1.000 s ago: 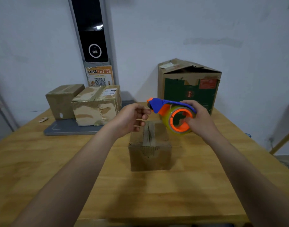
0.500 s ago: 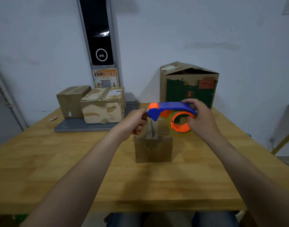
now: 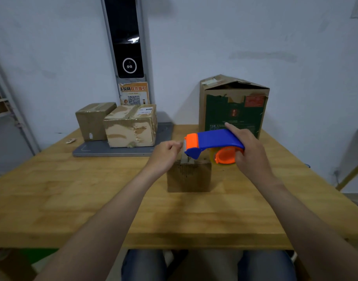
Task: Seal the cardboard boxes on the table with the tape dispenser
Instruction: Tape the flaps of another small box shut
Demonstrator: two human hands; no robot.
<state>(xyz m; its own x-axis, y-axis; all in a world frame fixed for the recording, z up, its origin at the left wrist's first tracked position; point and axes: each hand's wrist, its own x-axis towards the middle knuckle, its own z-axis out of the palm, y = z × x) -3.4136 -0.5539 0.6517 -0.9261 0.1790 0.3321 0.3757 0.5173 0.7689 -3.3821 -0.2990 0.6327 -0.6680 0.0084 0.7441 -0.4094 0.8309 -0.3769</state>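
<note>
The blue and orange tape dispenser [image 3: 216, 139] is gripped in the right hand [image 3: 249, 153], with the fingers curled round its roll. It is held just above the small cardboard box [image 3: 189, 177] at the middle of the desk [image 3: 72, 199]. The left hand [image 3: 163, 157] is held at the dispenser's orange mouth, fingertips curled, and a pale tape end [image 3: 182, 142] appears to be pinched between them. A labelled taped box [image 3: 131, 126] and a smaller brown box [image 3: 92, 120] are set on a grey mat [image 3: 117, 152] at the far left. A tall green-printed box [image 3: 233, 110] is stood behind the dispenser.
</note>
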